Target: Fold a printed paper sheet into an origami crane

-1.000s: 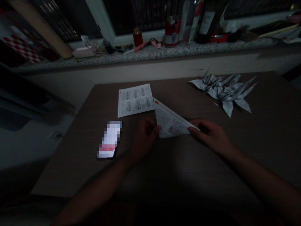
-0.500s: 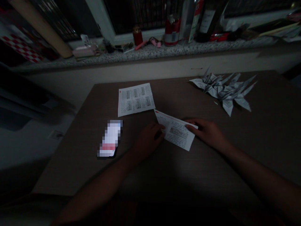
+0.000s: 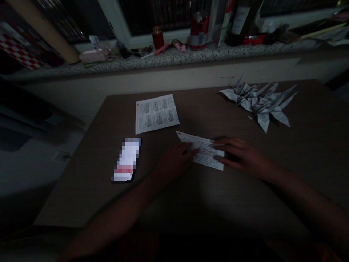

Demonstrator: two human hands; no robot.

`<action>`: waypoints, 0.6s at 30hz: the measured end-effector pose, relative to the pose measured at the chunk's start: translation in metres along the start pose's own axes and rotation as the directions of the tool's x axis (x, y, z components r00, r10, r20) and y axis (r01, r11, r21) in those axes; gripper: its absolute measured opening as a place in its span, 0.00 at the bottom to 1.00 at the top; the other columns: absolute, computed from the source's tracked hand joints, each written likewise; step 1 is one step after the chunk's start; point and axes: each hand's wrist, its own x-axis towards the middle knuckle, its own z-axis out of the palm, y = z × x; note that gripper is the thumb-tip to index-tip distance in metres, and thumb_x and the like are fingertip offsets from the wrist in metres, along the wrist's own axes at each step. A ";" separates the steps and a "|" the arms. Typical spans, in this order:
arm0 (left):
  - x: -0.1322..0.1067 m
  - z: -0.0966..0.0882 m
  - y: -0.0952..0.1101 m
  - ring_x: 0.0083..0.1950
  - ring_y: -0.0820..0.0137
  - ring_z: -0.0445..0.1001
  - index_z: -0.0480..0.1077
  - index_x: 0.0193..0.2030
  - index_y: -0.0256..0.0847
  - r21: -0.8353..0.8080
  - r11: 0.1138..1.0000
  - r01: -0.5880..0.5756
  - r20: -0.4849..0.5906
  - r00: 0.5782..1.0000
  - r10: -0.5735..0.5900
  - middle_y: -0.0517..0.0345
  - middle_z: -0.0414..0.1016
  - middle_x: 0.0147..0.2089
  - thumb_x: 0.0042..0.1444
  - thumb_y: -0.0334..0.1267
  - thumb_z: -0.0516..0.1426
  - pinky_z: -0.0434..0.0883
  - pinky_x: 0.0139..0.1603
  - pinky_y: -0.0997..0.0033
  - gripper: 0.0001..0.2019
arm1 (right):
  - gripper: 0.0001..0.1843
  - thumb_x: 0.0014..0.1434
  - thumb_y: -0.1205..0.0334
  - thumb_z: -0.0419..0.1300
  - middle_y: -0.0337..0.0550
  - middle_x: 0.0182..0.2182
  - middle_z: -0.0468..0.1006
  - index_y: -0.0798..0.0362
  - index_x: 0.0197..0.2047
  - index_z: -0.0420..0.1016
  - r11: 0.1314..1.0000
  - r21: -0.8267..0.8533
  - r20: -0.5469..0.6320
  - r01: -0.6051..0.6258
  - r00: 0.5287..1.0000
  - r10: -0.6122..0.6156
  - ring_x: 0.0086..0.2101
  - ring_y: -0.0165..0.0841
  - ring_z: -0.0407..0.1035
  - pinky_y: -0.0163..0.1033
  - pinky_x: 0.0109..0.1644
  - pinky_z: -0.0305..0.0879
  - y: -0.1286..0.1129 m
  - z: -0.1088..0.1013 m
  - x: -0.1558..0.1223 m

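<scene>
Where hands (image 3: 174, 162) rest, paper (image 3: 207, 155) lies (between).

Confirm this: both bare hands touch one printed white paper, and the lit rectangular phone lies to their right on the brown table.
Wrong side: the head view shows the lit rectangular phone left of the left hand and right hand, both touching the printed white paper.

L hand (image 3: 174, 160): fingertips on L/mid part of folded paper (image 3: 205, 157), on table (image 3: 174, 211)
R hand (image 3: 245, 156): fingers spread over R end
Printed sheet (image 3: 156, 113): flat, just beyond folded paper
Phone (image 3: 127, 160): lit screen, L of L hand
Origami pcs (image 3: 257, 102): bunched, far R
Sill (image 3: 169, 61): red can (image 3: 198, 34), etc.
</scene>
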 end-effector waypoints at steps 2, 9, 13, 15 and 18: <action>0.000 0.000 0.001 0.68 0.55 0.68 0.69 0.68 0.49 0.005 1.000 0.007 -0.003 1.000 -0.007 0.49 0.68 0.71 0.71 0.37 0.56 0.69 0.66 0.48 0.20 | 0.25 0.66 0.56 0.65 0.49 0.61 0.78 0.42 0.66 0.73 0.999 0.030 0.087 0.027 0.996 -0.030 0.60 0.47 0.72 0.58 0.62 0.73 -0.002 -0.003 -0.010; 0.000 0.000 0.002 0.67 0.56 0.69 0.70 0.67 0.45 -0.014 1.000 0.010 -0.024 1.000 -0.010 0.49 0.70 0.69 0.70 0.37 0.57 0.69 0.66 0.50 0.19 | 0.25 0.67 0.58 0.64 0.47 0.65 0.74 0.43 0.67 0.72 0.999 0.001 0.163 0.036 0.986 -0.036 0.63 0.46 0.70 0.58 0.66 0.70 0.006 0.000 -0.029; -0.001 0.002 0.002 0.67 0.58 0.70 0.71 0.65 0.44 -0.039 0.999 0.010 -0.041 0.999 -0.011 0.49 0.70 0.68 0.71 0.38 0.57 0.69 0.66 0.51 0.18 | 0.20 0.69 0.61 0.62 0.46 0.61 0.79 0.43 0.63 0.76 0.998 -0.013 0.113 0.065 0.992 -0.063 0.59 0.44 0.74 0.57 0.65 0.71 0.010 0.001 -0.026; -0.001 0.003 0.003 0.66 0.57 0.70 0.72 0.64 0.43 -0.036 0.999 0.006 -0.054 0.999 -0.008 0.49 0.71 0.67 0.71 0.39 0.57 0.70 0.66 0.50 0.17 | 0.16 0.69 0.62 0.61 0.45 0.58 0.81 0.43 0.58 0.79 0.998 -0.004 0.083 0.060 0.995 -0.059 0.56 0.43 0.77 0.55 0.63 0.74 0.009 0.000 -0.023; 0.000 0.003 0.004 0.65 0.56 0.71 0.73 0.63 0.43 -0.026 1.000 0.011 -0.055 0.998 -0.012 0.48 0.72 0.66 0.71 0.40 0.56 0.70 0.65 0.49 0.16 | 0.10 0.69 0.61 0.61 0.45 0.54 0.83 0.44 0.50 0.81 0.999 0.037 0.059 0.031 0.998 -0.033 0.54 0.43 0.77 0.54 0.59 0.76 0.005 -0.001 -0.020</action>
